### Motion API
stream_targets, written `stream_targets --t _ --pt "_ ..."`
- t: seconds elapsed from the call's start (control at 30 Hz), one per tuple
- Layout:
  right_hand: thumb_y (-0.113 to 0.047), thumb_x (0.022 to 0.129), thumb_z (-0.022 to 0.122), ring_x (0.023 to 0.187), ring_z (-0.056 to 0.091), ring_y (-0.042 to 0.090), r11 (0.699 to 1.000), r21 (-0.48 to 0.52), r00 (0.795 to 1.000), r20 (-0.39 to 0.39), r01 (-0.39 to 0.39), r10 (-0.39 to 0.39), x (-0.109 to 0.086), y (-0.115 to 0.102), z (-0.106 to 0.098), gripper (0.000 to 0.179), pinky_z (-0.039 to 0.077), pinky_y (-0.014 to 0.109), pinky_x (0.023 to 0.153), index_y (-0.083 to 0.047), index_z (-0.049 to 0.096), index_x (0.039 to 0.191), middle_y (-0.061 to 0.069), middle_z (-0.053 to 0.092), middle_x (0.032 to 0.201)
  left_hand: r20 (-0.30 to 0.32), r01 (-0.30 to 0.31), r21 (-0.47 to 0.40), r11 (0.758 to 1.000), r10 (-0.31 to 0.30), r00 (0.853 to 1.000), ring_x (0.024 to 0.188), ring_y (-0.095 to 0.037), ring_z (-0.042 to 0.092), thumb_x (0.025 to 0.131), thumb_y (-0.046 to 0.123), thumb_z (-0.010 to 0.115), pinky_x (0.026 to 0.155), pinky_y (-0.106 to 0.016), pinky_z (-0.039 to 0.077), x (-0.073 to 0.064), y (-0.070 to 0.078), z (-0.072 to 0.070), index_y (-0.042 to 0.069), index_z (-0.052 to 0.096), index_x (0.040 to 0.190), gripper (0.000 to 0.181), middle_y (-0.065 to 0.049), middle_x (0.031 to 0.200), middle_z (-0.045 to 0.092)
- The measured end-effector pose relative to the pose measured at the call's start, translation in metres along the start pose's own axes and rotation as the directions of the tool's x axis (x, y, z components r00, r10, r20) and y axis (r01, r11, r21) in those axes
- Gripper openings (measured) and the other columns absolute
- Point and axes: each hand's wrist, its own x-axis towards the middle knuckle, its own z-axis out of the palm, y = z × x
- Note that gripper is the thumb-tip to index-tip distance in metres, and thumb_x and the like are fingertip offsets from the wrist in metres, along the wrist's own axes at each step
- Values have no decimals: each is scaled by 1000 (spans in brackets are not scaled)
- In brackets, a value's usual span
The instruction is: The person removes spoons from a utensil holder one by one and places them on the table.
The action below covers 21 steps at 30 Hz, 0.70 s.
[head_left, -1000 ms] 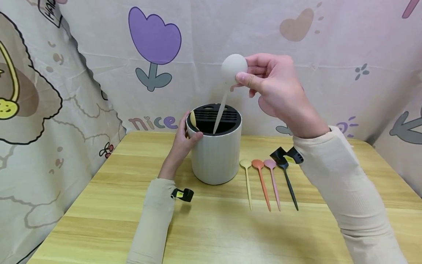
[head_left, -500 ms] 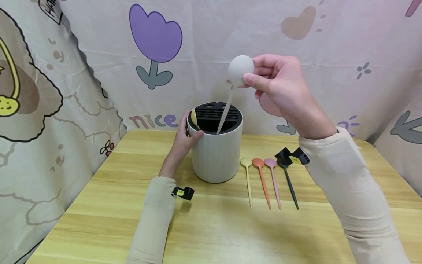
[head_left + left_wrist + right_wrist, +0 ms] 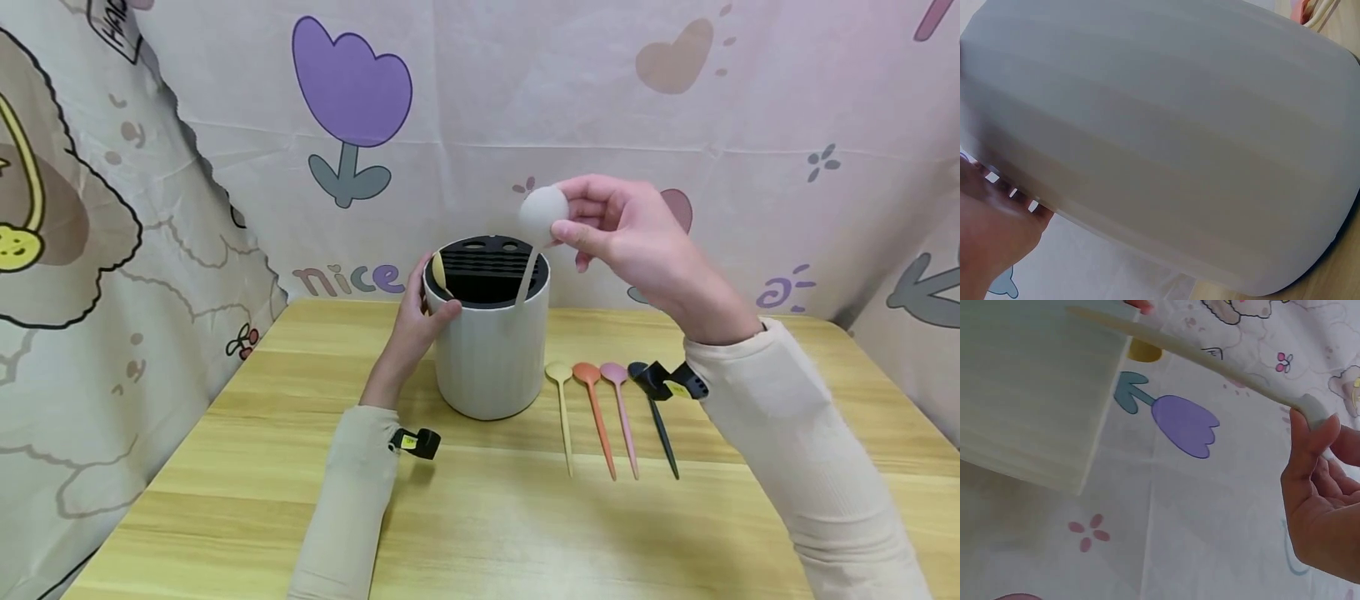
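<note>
My right hand [image 3: 637,242] pinches a white spoon [image 3: 543,215] by its round bowl, thumb in front, with the handle slanting down. In the head view the handle's tip overlaps the front rim of the utensil holder [image 3: 491,367], a ribbed white cylinder with a black slotted top. The right wrist view shows the spoon handle [image 3: 1210,362] crossing in front of the holder's wall [image 3: 1035,406]; whether they touch I cannot tell. My left hand [image 3: 412,321] grips the holder's left side, thumb at the rim. Inside the holder, a yellow spoon [image 3: 439,272] leans at the left.
Right of the holder, a pale yellow spoon [image 3: 559,400], an orange spoon [image 3: 592,400], a pink spoon [image 3: 619,400] and a dark spoon [image 3: 662,425] lie in a row on the wooden table [image 3: 480,517]. A patterned cloth [image 3: 480,83] hangs behind.
My right hand has come down with the white spoon; its handle tip has shifted right, from over the holder's opening to over the front rim. My left hand stays on the holder.
</note>
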Motion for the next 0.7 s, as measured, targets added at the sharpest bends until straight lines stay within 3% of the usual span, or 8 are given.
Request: stream_targets --t 0.27,0.4,0.7 --pt "0 91 65 83 61 22 1000 -27 996 90 -13 15 -8 15 2 46 51 29 62 -7 55 135 11 69 95 3 -10 -4 1000 10 1000 141 -27 23 57 86 64 112 -53 22 0 0 0 18 12 156 131 -8 156 23" --pt "-5 92 66 76 60 21 996 -73 994 93 -42 49 -13 23 2 48 51 29 65 -12 55 138 8 69 93 2 -13 -12 1000 13 1000 140 -27 24 57 86 64 112 -53 22 0 -1 1 16 12 155 132 -8 156 23" --pt "-8 92 67 76 59 16 992 -43 990 70 -119 122 -15 50 1 44 51 26 72 -3 56 134 2 67 85 2 -13 -16 1000 13 1000 141 -27 23 57 85 64 112 -53 22 -1 0 1 16 12 155 131 -8 156 23"
